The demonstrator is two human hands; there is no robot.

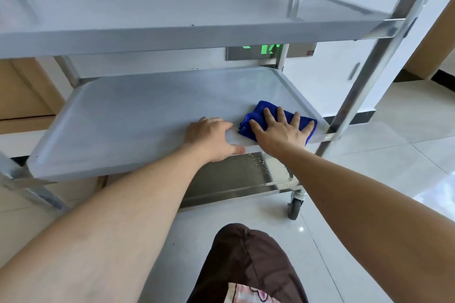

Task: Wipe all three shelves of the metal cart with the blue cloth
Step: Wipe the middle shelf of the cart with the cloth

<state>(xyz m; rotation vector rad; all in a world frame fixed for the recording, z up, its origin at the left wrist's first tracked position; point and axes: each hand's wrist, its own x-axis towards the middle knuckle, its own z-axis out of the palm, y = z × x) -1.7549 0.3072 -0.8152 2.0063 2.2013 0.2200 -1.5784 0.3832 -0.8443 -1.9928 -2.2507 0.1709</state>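
A three-shelf metal cart fills the view. Its top shelf point(172, 37) runs across the upper part, the middle shelf point(138, 115) sits at the centre, and the bottom shelf point(229, 174) shows below with water drops on it. The folded blue cloth point(258, 112) lies at the middle shelf's front right corner. My right hand point(280, 130) presses flat on the cloth with its fingers spread. My left hand point(213, 139) grips the middle shelf's front rim just left of the cloth, thumb under the edge.
A grey caster wheel point(294, 206) stands under the cart's right front leg point(357, 96). Glossy white floor tiles point(406, 145) spread to the right. My knee in brown fabric point(248, 263) is at the bottom. Wooden furniture point(22, 96) stands behind on the left.
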